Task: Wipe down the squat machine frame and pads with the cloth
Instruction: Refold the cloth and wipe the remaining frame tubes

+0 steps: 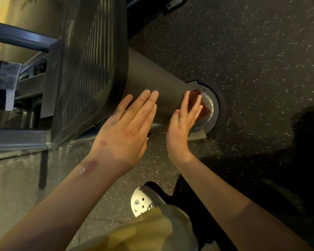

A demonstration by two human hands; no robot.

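In the head view the right hand (183,124) presses straight, slightly spread fingers (186,104) flat on a rust-brown cloth (204,106) at the round end of the dark roller pad (152,75), beside the ribbed foot plate (91,60). The left hand (127,127), its fingers straight and together, lies on or just above the roller; I cannot tell which. The step looks like wiping the roller's end, and the next move probably calls for drawing the cloth along it with even pressure.

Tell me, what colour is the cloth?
The cloth is rusty brown, shown in the head view.
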